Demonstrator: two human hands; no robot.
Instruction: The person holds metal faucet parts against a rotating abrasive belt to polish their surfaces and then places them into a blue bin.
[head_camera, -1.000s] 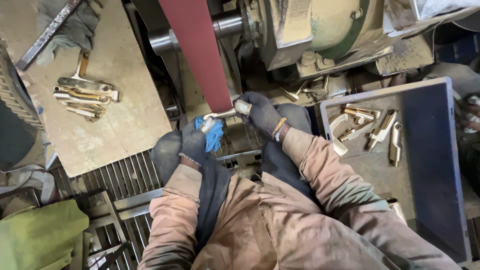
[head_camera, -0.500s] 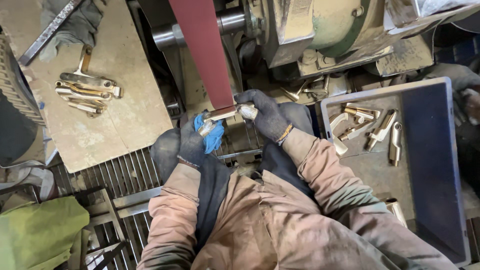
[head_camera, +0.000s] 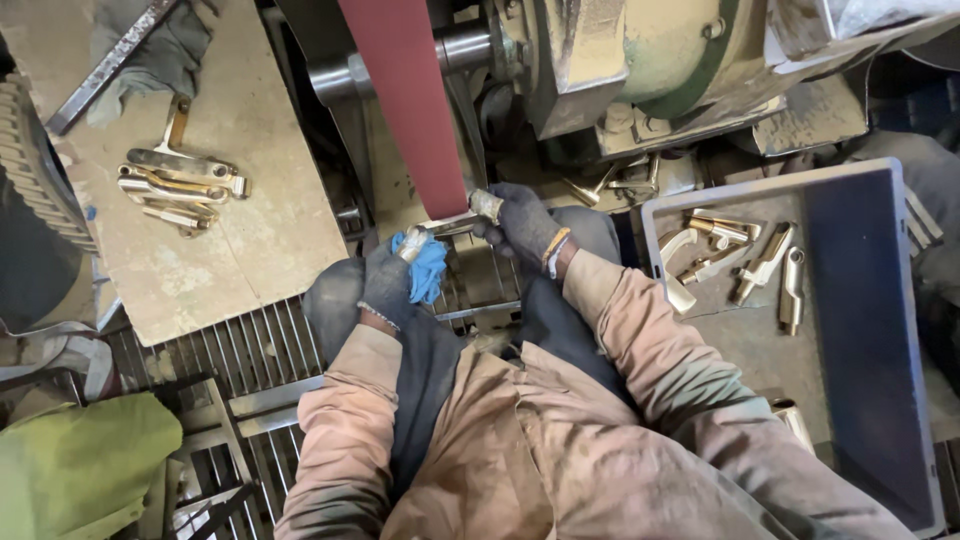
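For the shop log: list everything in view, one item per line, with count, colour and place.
sanding belt: one, dark red, running down the middle top
metal fitting: one, silvery, held against the belt's lower end
blue cloth: one, blue, under the left hand
motor housing: one, green-grey, top right
grey tray: one, grey, right
brass pieces in tray: several, brass, upper part of the tray
brass pieces on board: a few, brass, on the tan board at left
floor grating: one, grey, lower left
left hand: gloved, dark, grip on fitting and cloth
right hand: gloved, dark, grip on fitting

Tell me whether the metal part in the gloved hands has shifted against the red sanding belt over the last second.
Yes, slightly. The metal part, held by the left hand and right hand, has tilted, right end higher, against the red sanding belt.
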